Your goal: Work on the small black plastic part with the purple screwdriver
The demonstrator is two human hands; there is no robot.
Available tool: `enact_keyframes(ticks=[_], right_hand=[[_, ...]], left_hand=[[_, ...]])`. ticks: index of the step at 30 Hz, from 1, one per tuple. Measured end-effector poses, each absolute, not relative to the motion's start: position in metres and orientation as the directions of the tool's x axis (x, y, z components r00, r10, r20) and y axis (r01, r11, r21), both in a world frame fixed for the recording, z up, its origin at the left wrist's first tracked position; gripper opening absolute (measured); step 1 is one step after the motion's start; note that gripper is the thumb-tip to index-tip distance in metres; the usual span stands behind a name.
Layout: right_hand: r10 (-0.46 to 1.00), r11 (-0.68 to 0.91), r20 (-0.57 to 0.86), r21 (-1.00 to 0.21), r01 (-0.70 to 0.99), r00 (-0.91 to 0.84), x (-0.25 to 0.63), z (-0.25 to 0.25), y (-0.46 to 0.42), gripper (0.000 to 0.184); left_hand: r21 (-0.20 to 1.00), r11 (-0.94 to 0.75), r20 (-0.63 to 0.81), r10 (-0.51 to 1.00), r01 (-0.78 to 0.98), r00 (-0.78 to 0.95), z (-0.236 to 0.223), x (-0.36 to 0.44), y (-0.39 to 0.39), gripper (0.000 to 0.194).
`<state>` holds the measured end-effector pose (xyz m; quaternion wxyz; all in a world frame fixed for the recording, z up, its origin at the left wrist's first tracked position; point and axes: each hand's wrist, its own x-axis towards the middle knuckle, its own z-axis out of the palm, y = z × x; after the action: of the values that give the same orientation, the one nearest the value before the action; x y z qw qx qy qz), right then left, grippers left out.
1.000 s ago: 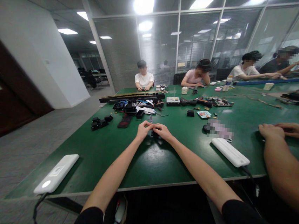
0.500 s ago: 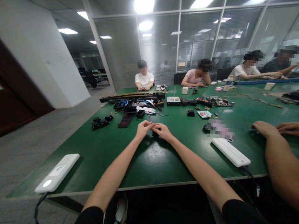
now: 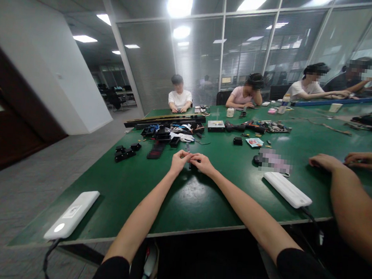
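My left hand (image 3: 179, 161) and my right hand (image 3: 202, 163) meet fingertip to fingertip above the green table (image 3: 128, 195). Both are closed in a pinch around a small dark strip-like piece (image 3: 188, 147), whose end sticks up beyond the fingers. Its kind is too small to make out, and most of it is hidden by my fingers. Just past my hands lie a white glove (image 3: 186, 137) and a pile of black plastic parts (image 3: 163, 134). A dark red and black item (image 3: 156, 150), blurred over, rests to the left of them.
Several small black blocks (image 3: 125, 152) sit on the left. White power banks with cables lie at the left corner (image 3: 72, 214) and on the right (image 3: 287, 190). A co-worker's arm (image 3: 348, 194) reaches in from the right. Other people sit across the table.
My hands stay almost in place, with the small piece between them shifting slightly. At the right, the co-worker's nearer hand has moved a little to the left.
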<state>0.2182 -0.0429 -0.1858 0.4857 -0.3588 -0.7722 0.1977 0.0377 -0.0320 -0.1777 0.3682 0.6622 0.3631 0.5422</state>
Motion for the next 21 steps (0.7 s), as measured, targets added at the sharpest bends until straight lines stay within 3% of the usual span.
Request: enact_keyframes(ticks=[21], right_hand=[[0.739,0.673,0.597,-0.629,0.388,-0.312,0.2180,-0.1879,-0.0412,0.017]], left_hand=[[0.837,-0.531,0.501,0.841,0.131,0.203,-0.1742,0.0377,-0.0340,0.028]])
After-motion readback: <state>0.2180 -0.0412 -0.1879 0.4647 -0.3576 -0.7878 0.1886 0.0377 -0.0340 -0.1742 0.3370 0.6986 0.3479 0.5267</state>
